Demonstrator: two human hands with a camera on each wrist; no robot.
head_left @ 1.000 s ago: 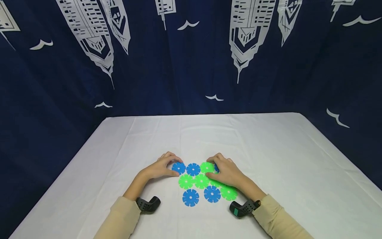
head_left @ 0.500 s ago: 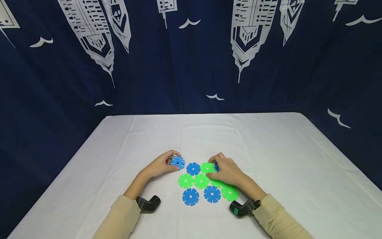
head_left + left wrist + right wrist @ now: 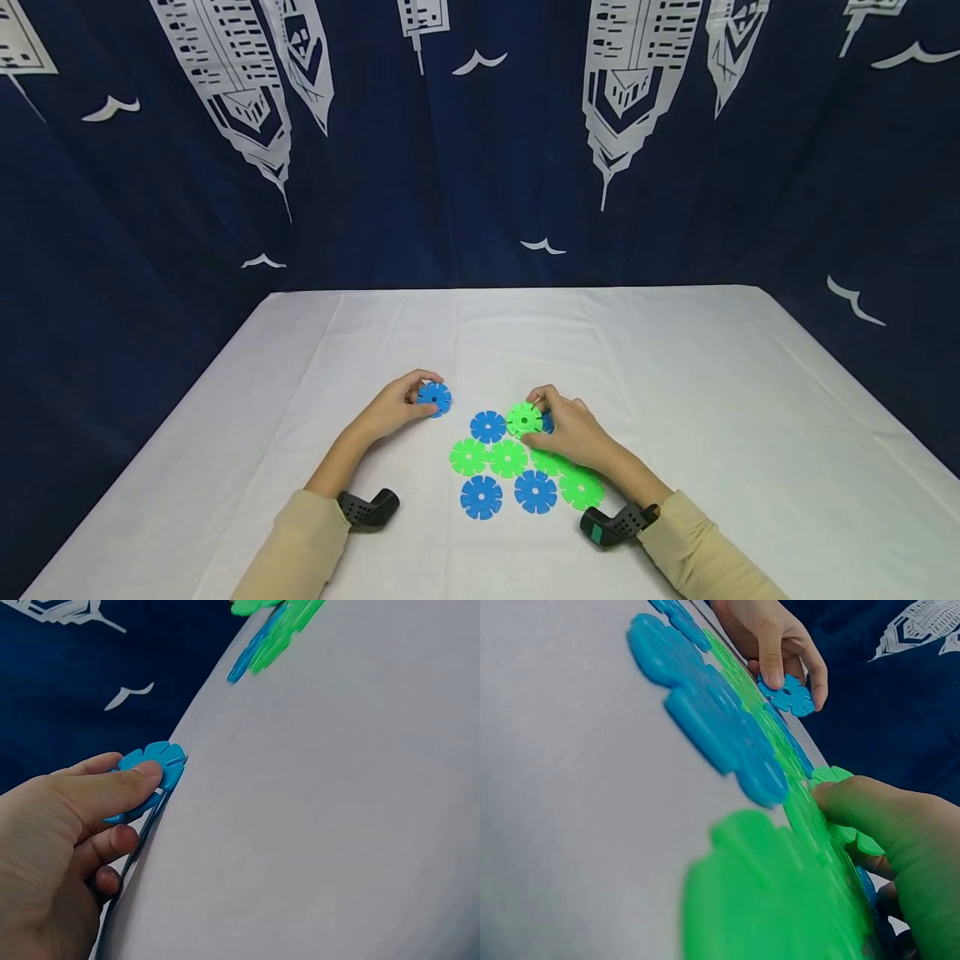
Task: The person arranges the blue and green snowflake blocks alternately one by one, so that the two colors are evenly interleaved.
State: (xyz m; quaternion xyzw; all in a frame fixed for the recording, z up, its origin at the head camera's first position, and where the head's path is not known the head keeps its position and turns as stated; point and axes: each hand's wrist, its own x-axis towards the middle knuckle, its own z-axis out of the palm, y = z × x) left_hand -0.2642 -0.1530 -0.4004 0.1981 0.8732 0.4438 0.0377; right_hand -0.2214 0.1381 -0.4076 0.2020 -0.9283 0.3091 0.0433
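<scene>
Between the thumb and fingers of my left hand (image 3: 397, 403) is a blue notched disc (image 3: 435, 400), held off to the left of the other discs; the left wrist view shows the thumb lying across this blue disc (image 3: 159, 761). My right hand (image 3: 570, 429) pinches a green notched disc (image 3: 524, 420), tilted up over the group. Partly behind the right hand's fingers lies another blue disc (image 3: 548, 422). Seen from the right wrist, the thumb presses on the green disc's edge (image 3: 832, 775).
Just left of the held green disc lies a blue disc (image 3: 488, 427). Below it are green discs (image 3: 468, 457) and two blue discs (image 3: 481, 497). A further green disc (image 3: 582, 488) lies by the right wrist. White cloth (image 3: 360, 333) covers the table; a dark blue curtain (image 3: 450, 192) hangs behind.
My left hand has lifted its blue disc from the row and carried it up and left. My right hand has raised the green disc slightly from the table.
</scene>
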